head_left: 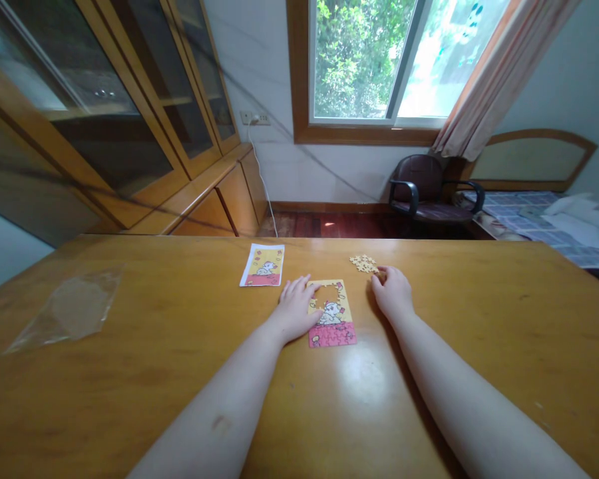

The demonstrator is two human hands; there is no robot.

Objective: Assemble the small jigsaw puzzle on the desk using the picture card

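Left hand (297, 307) rests flat, fingers spread, on the puzzle (331, 314); right hand (392, 290) fingers pinch loose pieces (363, 263)

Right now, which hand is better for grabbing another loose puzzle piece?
Probably the right hand: its fingertips already reach the pile of loose pieces. The left hand lies flat on the left edge of the half-built puzzle, farther from the pile.
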